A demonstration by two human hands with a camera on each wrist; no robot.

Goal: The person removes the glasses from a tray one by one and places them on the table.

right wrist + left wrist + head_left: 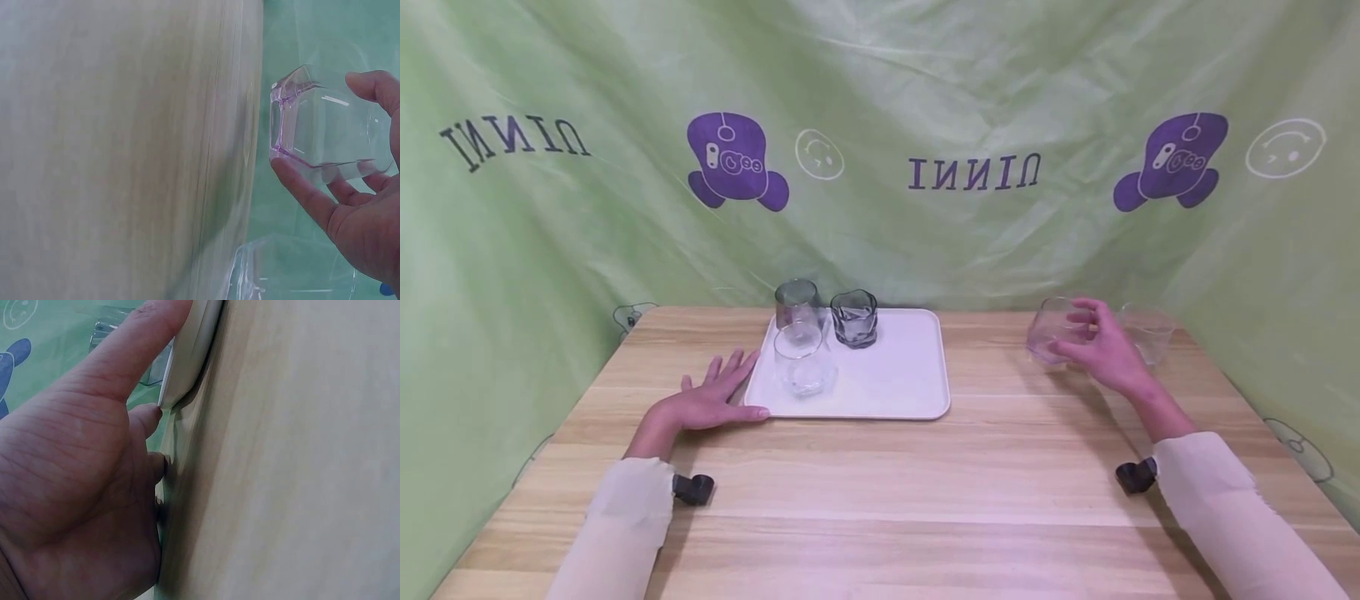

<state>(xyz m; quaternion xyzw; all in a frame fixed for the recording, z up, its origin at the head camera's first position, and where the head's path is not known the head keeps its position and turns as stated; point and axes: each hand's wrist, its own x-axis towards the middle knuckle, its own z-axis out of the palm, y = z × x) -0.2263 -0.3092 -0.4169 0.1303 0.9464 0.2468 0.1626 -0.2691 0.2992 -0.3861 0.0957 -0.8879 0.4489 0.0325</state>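
Observation:
My right hand (1101, 346) grips a clear, faceted glass with a pinkish base (312, 125), fingers and thumb on opposite sides of it. The glass is close over the table, its base toward the wood. Just to its right stands a second clear glass (1152, 333), partly hidden behind my hand. My left hand (711, 400) rests at the near left corner of a white tray (895, 383), fingers spread along its side and thumb on its front rim. On the tray's left half stand a smoky glass (796, 300), a dark grey rippled glass (854, 321) and a clear glass (805, 367).
The wooden table (887, 500) carries everything. A green printed curtain (880, 233) hangs right behind its back edge and along both sides. Black cameras are strapped at both sleeves.

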